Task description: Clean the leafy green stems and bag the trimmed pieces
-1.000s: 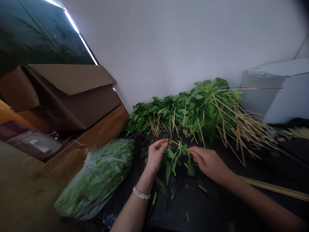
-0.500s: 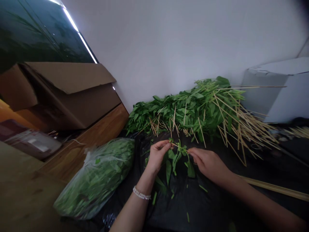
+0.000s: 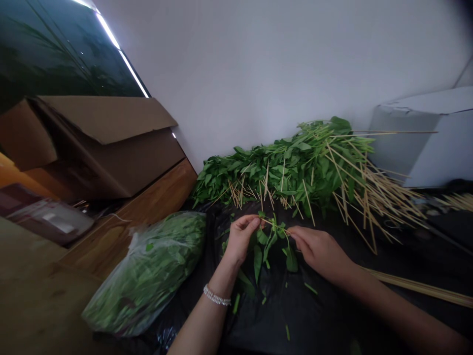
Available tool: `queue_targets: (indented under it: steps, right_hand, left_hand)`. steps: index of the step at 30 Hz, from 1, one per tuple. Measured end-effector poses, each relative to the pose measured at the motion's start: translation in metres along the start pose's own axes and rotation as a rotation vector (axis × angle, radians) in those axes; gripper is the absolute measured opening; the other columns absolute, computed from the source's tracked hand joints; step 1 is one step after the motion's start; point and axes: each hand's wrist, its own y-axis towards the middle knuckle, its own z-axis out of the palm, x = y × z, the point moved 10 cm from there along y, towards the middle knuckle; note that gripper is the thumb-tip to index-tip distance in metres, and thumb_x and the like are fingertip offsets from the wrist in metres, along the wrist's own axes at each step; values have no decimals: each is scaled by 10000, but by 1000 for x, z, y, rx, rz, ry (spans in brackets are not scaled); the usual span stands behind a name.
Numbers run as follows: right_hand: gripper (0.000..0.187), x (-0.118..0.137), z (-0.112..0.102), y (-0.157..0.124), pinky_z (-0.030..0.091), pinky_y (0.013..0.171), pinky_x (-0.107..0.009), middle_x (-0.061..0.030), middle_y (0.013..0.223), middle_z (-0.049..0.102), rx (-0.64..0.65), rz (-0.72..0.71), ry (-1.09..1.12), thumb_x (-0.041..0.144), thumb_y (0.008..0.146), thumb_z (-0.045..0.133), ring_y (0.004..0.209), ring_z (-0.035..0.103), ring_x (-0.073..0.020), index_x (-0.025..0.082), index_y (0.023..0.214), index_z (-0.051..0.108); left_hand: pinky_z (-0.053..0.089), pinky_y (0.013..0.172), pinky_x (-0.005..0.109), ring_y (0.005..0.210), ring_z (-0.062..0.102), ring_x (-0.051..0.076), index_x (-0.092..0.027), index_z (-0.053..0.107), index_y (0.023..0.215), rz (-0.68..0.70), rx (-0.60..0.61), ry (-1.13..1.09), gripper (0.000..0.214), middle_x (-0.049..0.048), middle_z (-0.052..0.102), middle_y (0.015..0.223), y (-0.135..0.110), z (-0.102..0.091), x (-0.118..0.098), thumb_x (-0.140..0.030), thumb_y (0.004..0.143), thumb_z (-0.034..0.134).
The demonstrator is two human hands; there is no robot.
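My left hand (image 3: 241, 237) pinches the tip of a thin wooden skewer (image 3: 267, 220) that carries a small bunch of green leaves (image 3: 271, 240). My right hand (image 3: 318, 249) is closed on the other end of the same skewer, fingers pressed against the leaves. The leaves hang down between both hands over a black plastic sheet (image 3: 325, 315). Behind them lies a big heap of skewered greens (image 3: 295, 167) with many stick ends poking out.
A clear plastic bag of greens (image 3: 148, 271) lies to the left on the sheet's edge. An open cardboard box (image 3: 107, 143) stands at far left on a wooden surface. A white box (image 3: 424, 138) sits at right, with bare skewers (image 3: 424, 290) beside my right arm.
Almost nothing has moved. The leaves on the skewer have bunched slightly closer between my hands, which stay in the same place.
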Motion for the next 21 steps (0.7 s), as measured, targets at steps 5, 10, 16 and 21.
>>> queue_targets:
  steps: [5,10,16,21]
  right_hand:
    - [308,-1,0,0,476,692,-309,-35,896,715,-3,7,12,268,973,330,757,667,-177,218,1013,631]
    - [319,-2,1,-1,482,702,-318,-43,913,717,1,7,25,272,971,326,766,669,-182,209,1020,634]
    - [322,-4,4,-1,487,729,-330,-39,937,720,21,0,0,269,973,331,811,679,-193,221,1042,642]
    - [334,-3,4,-1,488,703,-328,-40,898,721,14,-9,-14,266,971,326,767,675,-189,218,1026,652]
  left_hand:
    - [489,743,268,713,634,141,-141,733,846,-1,10,-5,252,41,708,739,0,1,0,-347,706,772]
    - [487,737,262,714,630,138,-140,730,847,2,24,0,248,39,707,737,-1,2,-1,-349,719,763]
    - [494,688,253,677,622,138,-129,723,807,-18,33,69,260,46,705,737,-1,1,-1,-370,718,760]
    - [512,692,267,667,641,148,-129,732,817,-38,11,72,273,47,715,717,-1,-1,0,-364,687,783]
